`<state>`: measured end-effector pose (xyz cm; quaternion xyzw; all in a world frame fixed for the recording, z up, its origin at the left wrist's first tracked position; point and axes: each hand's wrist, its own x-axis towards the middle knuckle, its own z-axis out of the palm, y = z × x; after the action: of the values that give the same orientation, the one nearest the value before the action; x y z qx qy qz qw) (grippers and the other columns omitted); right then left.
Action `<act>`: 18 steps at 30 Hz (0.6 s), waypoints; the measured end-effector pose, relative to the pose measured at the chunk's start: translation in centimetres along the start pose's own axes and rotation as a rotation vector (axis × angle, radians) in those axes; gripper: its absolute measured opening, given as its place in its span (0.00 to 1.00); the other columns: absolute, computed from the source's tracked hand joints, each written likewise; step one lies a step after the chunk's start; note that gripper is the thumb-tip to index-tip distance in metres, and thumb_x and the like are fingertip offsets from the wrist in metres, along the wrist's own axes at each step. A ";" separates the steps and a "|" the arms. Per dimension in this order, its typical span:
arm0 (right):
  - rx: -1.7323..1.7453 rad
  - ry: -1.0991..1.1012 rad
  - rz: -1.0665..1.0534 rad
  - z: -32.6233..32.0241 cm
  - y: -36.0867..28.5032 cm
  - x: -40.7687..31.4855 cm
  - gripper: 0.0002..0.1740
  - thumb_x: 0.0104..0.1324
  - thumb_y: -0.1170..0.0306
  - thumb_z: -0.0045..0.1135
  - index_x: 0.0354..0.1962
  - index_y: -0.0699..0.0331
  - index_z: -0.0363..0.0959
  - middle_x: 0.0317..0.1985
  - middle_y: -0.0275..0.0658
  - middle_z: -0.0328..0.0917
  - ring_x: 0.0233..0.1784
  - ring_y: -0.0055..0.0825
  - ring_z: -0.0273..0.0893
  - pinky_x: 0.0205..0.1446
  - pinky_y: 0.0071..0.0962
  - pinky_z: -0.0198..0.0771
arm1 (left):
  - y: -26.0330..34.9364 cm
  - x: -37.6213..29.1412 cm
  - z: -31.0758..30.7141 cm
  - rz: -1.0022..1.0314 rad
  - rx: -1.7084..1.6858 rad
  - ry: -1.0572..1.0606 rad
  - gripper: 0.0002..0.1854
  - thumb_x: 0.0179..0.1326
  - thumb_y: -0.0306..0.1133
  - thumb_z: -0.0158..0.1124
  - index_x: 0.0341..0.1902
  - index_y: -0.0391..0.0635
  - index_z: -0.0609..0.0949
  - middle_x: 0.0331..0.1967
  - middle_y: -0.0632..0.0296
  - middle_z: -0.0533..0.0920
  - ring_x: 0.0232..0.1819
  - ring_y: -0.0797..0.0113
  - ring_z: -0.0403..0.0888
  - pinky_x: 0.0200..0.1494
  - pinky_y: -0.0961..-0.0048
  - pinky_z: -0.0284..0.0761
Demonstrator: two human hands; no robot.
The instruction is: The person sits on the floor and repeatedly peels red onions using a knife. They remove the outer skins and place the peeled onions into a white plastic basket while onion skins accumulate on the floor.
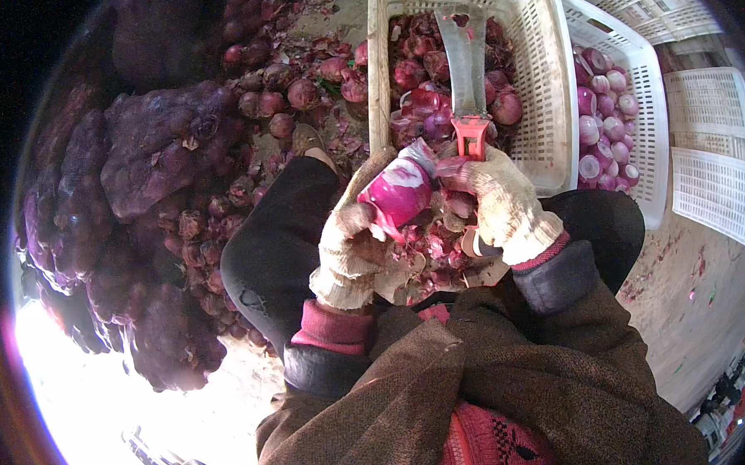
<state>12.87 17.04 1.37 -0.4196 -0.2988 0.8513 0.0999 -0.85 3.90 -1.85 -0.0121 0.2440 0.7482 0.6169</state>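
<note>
My left hand (355, 236), in a soiled knitted glove, grips a red onion (400, 191) whose papery skin is partly loose. Close on its right, my gloved right hand (502, 195) is closed around the red handle of a knife (467, 72). The wide blade points away from me, over a plastic crate (544, 88) of unpeeled red onions. Loose skin lies at the right fingertips, near the onion; whether they touch it I cannot tell. Peeled onions (604, 116) with cut ends fill part of a white crate (651, 127) farther right.
Full mesh sacks of onions (156, 142) are piled at the left. Loose onions (304, 94) and skins lie on the floor beside them and between my legs. White perforated crates (716, 186) stand at the far right. A shoe (309, 138) shows beyond my left knee.
</note>
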 end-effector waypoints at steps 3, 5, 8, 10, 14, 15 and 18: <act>0.081 -0.024 -0.104 -0.2 0.2 -0.2 0.08 0.58 0.72 0.57 0.36 0.66 0.74 0.21 0.32 0.71 0.19 0.18 0.66 0.20 0.21 0.63 | 0.2 -0.2 -0.3 -0.018 -0.018 0.009 0.38 0.57 0.43 0.62 0.66 0.34 0.62 0.60 0.45 0.71 0.59 0.49 0.72 0.61 0.51 0.69; 0.064 -0.062 -0.144 -0.4 0.2 -0.3 0.08 0.58 0.72 0.57 0.35 0.66 0.74 0.21 0.32 0.71 0.18 0.19 0.66 0.20 0.21 0.63 | 0.4 -0.1 -0.5 -0.055 -0.141 -0.026 0.38 0.60 0.49 0.60 0.66 0.36 0.63 0.61 0.47 0.70 0.60 0.50 0.72 0.62 0.50 0.69; 0.156 -0.156 -0.108 -0.3 0.2 -0.7 0.10 0.57 0.72 0.57 0.36 0.66 0.72 0.19 0.32 0.69 0.17 0.20 0.64 0.19 0.23 0.63 | 0.4 -0.2 -1.3 -0.068 0.087 0.036 0.36 0.59 0.50 0.62 0.63 0.36 0.67 0.56 0.50 0.75 0.56 0.53 0.75 0.59 0.50 0.72; 0.162 -0.135 -0.119 -0.3 0.5 -0.9 0.10 0.57 0.72 0.56 0.37 0.65 0.72 0.20 0.33 0.69 0.16 0.20 0.63 0.19 0.24 0.63 | 0.3 -0.3 -0.6 -0.041 0.206 -0.013 0.35 0.54 0.45 0.66 0.61 0.36 0.69 0.52 0.50 0.78 0.53 0.55 0.77 0.56 0.52 0.74; 0.291 -0.204 -0.064 -0.3 0.6 -1.1 0.10 0.57 0.74 0.54 0.39 0.63 0.70 0.21 0.33 0.69 0.16 0.21 0.62 0.19 0.27 0.62 | 0.0 -0.5 -0.4 -0.116 -0.013 -0.024 0.33 0.52 0.37 0.64 0.61 0.35 0.68 0.53 0.48 0.76 0.54 0.53 0.76 0.57 0.53 0.74; 0.345 -0.228 -0.066 -0.3 0.7 -1.1 0.10 0.57 0.75 0.53 0.39 0.62 0.70 0.22 0.33 0.68 0.16 0.21 0.62 0.19 0.27 0.62 | -0.4 -0.5 -0.6 -0.111 -0.063 -0.034 0.32 0.52 0.36 0.63 0.61 0.34 0.68 0.53 0.48 0.76 0.54 0.53 0.76 0.57 0.52 0.74; 0.458 -0.284 -0.071 -0.2 0.9 -1.3 0.09 0.57 0.74 0.53 0.37 0.60 0.68 0.22 0.32 0.66 0.16 0.20 0.61 0.18 0.26 0.61 | -0.1 -0.4 -0.3 -0.083 -0.064 -0.010 0.30 0.53 0.32 0.59 0.60 0.34 0.68 0.53 0.47 0.75 0.54 0.50 0.76 0.57 0.51 0.74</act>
<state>13.96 15.82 1.57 -0.2517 -0.1243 0.9430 0.1791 -0.72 3.49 -2.01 -0.0380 0.2162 0.7295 0.6477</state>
